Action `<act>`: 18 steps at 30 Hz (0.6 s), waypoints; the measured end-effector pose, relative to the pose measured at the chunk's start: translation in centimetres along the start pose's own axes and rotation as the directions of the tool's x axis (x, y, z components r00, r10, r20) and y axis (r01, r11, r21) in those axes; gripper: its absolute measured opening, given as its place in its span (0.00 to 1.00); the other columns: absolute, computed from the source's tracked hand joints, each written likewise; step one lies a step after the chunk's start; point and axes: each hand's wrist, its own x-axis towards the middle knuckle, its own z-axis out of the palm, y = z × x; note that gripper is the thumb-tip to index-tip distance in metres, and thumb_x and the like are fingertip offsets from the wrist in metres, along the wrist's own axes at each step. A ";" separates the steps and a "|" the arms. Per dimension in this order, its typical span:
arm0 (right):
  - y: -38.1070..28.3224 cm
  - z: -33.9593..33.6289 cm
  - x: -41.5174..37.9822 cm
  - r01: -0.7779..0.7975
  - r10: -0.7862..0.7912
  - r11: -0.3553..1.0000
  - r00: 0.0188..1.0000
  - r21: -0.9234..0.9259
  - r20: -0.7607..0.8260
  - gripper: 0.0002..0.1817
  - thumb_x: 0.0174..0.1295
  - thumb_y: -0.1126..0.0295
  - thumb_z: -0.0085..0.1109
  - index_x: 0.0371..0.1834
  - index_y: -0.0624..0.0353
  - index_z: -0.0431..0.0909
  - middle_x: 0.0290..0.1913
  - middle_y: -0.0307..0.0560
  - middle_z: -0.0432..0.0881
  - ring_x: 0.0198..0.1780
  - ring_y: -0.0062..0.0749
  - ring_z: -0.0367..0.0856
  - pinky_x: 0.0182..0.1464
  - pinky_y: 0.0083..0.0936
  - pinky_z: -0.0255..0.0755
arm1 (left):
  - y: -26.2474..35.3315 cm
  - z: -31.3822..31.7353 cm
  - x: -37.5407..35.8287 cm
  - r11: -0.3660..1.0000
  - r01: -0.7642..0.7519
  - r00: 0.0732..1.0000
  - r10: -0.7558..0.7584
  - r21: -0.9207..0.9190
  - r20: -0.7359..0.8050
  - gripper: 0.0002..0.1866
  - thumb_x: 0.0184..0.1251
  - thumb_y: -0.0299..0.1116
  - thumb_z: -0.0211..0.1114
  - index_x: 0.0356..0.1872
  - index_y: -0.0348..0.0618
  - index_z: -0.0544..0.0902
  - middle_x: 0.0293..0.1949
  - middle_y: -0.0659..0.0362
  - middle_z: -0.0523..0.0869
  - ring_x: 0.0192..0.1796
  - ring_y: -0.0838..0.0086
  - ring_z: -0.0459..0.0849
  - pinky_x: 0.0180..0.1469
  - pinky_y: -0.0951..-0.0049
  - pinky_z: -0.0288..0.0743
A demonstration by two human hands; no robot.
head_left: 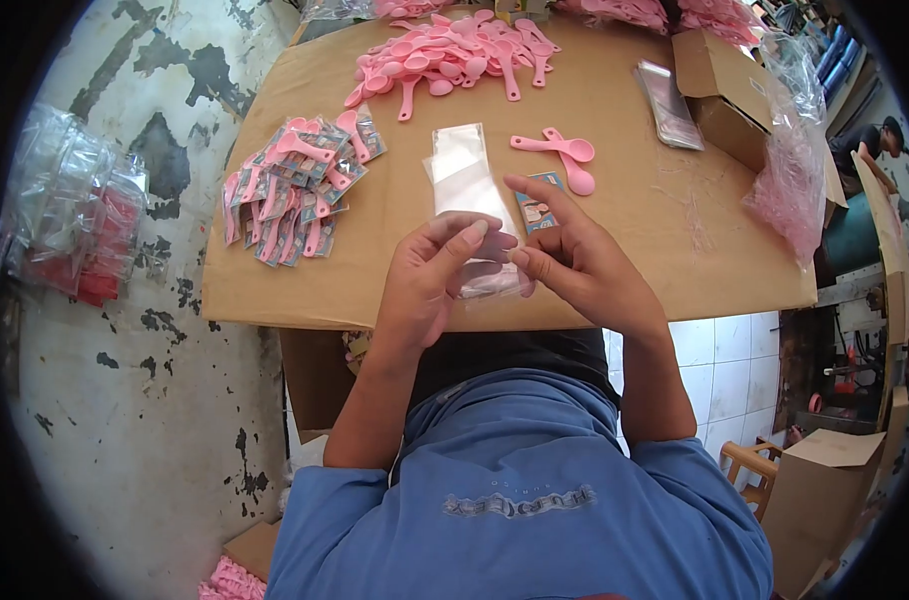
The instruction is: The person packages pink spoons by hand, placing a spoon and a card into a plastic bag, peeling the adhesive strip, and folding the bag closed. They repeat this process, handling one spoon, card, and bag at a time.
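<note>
My left hand (440, 265) is closed with thumb against curled fingers, on what looks like a thin clear plastic bag (490, 262). My right hand (585, 265) pinches the bag's other side with its thumb, its index finger stretched out. Beneath and beyond the hands lies a stack of clear bags (462, 170). A blue printed card (539, 200) lies partly behind my right hand. Just past it, two pink spoons (573, 150) lie crossed. Packed spoons with cards (290, 185) form a pile at the left. Many loose pink spoons (445, 60) are heaped at the back.
On the right of the brown table (675, 265) stand an open cardboard box (725, 95) and crumpled plastic wrap (790, 170). Another bag stack (670, 110) lies beside the box. A person (875, 140) is at the far right. Plastic-wrapped items (75, 215) are at the left wall.
</note>
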 end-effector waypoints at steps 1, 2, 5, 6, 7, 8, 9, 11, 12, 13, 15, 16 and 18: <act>0.3 -0.3 -0.2 -0.010 0.009 1.000 0.999 -0.019 -0.040 0.30 0.79 0.69 0.62 0.80 0.59 0.63 0.30 0.42 0.81 0.35 0.21 0.81 0.38 0.23 0.71 | -0.3 0.2 -0.1 1.000 0.004 1.000 -0.004 -0.014 -0.025 0.17 0.85 0.38 0.61 0.61 0.33 0.81 0.54 0.43 0.90 0.57 0.60 0.91 0.57 0.60 0.89; 0.6 -0.5 -0.3 -0.022 0.018 0.999 0.997 -0.038 -0.081 0.28 0.78 0.68 0.63 0.78 0.60 0.66 0.30 0.43 0.82 0.35 0.21 0.81 0.38 0.23 0.71 | -0.4 0.3 -0.2 0.998 -0.003 0.999 0.000 -0.058 -0.038 0.17 0.85 0.37 0.61 0.61 0.34 0.81 0.55 0.43 0.90 0.58 0.59 0.91 0.58 0.59 0.89; 1.6 -1.9 0.0 -0.146 0.007 0.944 0.905 -0.295 -0.425 0.21 0.75 0.63 0.67 0.64 0.61 0.75 0.30 0.45 0.84 0.32 0.27 0.83 0.38 0.26 0.73 | -0.6 0.7 -0.2 0.985 -0.047 0.995 0.030 -0.168 -0.097 0.16 0.84 0.34 0.61 0.64 0.35 0.78 0.58 0.41 0.88 0.62 0.56 0.90 0.60 0.59 0.89; 1.6 -2.2 0.2 -0.241 0.024 0.882 0.881 -0.405 -0.472 0.20 0.73 0.61 0.69 0.60 0.61 0.76 0.32 0.45 0.84 0.33 0.30 0.83 0.39 0.29 0.74 | -0.6 0.8 -0.1 0.980 -0.079 0.990 0.056 -0.185 -0.126 0.17 0.84 0.33 0.61 0.65 0.35 0.77 0.58 0.40 0.88 0.62 0.56 0.90 0.60 0.60 0.89; 1.7 -2.6 0.5 -0.334 0.033 0.799 0.855 -0.500 -0.518 0.20 0.71 0.58 0.71 0.56 0.60 0.77 0.33 0.46 0.84 0.34 0.32 0.83 0.40 0.31 0.75 | -0.6 0.8 0.0 0.973 -0.113 0.984 0.082 -0.201 -0.156 0.17 0.84 0.33 0.61 0.66 0.35 0.76 0.59 0.40 0.88 0.62 0.56 0.90 0.60 0.61 0.89; 1.8 -2.9 0.7 -0.422 0.034 0.696 0.827 -0.580 -0.561 0.20 0.69 0.56 0.73 0.51 0.60 0.78 0.34 0.46 0.84 0.35 0.35 0.84 0.41 0.33 0.76 | -0.5 0.8 0.2 0.973 -0.119 0.980 0.083 -0.197 -0.181 0.18 0.84 0.32 0.62 0.66 0.35 0.75 0.60 0.40 0.87 0.62 0.56 0.90 0.60 0.61 0.89; 2.2 -2.9 0.8 -0.393 -0.050 0.638 0.837 -0.662 -0.545 0.21 0.68 0.56 0.74 0.49 0.61 0.79 0.35 0.46 0.83 0.36 0.35 0.83 0.42 0.33 0.76 | -0.5 0.7 0.3 0.973 -0.126 0.975 0.086 -0.192 -0.206 0.18 0.83 0.31 0.62 0.66 0.35 0.75 0.60 0.41 0.87 0.62 0.56 0.90 0.60 0.62 0.89; 3.7 -2.3 1.1 -0.334 -0.203 0.498 0.852 -0.800 -0.482 0.22 0.65 0.56 0.76 0.46 0.62 0.79 0.37 0.47 0.82 0.38 0.35 0.81 0.43 0.31 0.76 | -0.6 0.5 0.5 0.974 -0.132 0.968 0.087 -0.182 -0.235 0.18 0.82 0.31 0.63 0.66 0.35 0.75 0.60 0.41 0.87 0.62 0.56 0.90 0.60 0.64 0.90; 3.8 -2.4 1.3 -0.354 -0.167 0.501 0.856 -0.790 -0.490 0.23 0.64 0.55 0.77 0.46 0.62 0.79 0.38 0.47 0.82 0.39 0.35 0.81 0.44 0.33 0.76 | -0.6 0.3 0.6 0.975 -0.132 0.968 0.088 -0.177 -0.237 0.18 0.82 0.30 0.64 0.66 0.35 0.75 0.60 0.42 0.87 0.62 0.57 0.90 0.60 0.64 0.90; 3.7 -2.4 1.5 -0.374 -0.130 0.503 0.858 -0.779 -0.496 0.24 0.63 0.55 0.78 0.46 0.62 0.79 0.39 0.47 0.82 0.40 0.36 0.81 0.44 0.34 0.76 | -0.7 0.0 0.8 0.976 -0.131 0.967 0.087 -0.172 -0.240 0.18 0.82 0.30 0.64 0.65 0.34 0.76 0.60 0.42 0.87 0.61 0.57 0.90 0.60 0.65 0.90; 3.6 -2.6 1.7 -0.403 -0.073 0.546 0.851 -0.735 -0.520 0.24 0.62 0.55 0.79 0.45 0.62 0.79 0.40 0.48 0.83 0.40 0.36 0.81 0.44 0.35 0.76 | -1.0 -0.6 1.3 0.977 -0.142 0.964 0.100 -0.159 -0.247 0.18 0.81 0.31 0.65 0.65 0.34 0.77 0.60 0.43 0.88 0.61 0.57 0.90 0.60 0.65 0.90; 3.6 -2.7 1.8 -0.410 -0.055 0.586 0.840 -0.699 -0.539 0.23 0.62 0.56 0.79 0.44 0.63 0.79 0.39 0.47 0.83 0.39 0.35 0.81 0.43 0.34 0.76 | -1.2 -0.8 1.5 0.977 -0.146 0.963 0.105 -0.153 -0.247 0.18 0.81 0.31 0.66 0.65 0.34 0.77 0.60 0.43 0.88 0.61 0.58 0.90 0.60 0.65 0.90; 3.8 -3.1 1.9 -0.423 -0.015 0.666 0.816 -0.615 -0.578 0.21 0.64 0.57 0.77 0.44 0.63 0.80 0.39 0.48 0.83 0.38 0.37 0.82 0.43 0.35 0.76 | -1.5 -1.1 2.1 0.977 -0.148 0.959 0.104 -0.152 -0.262 0.16 0.81 0.30 0.66 0.63 0.35 0.78 0.58 0.42 0.89 0.60 0.55 0.91 0.57 0.64 0.90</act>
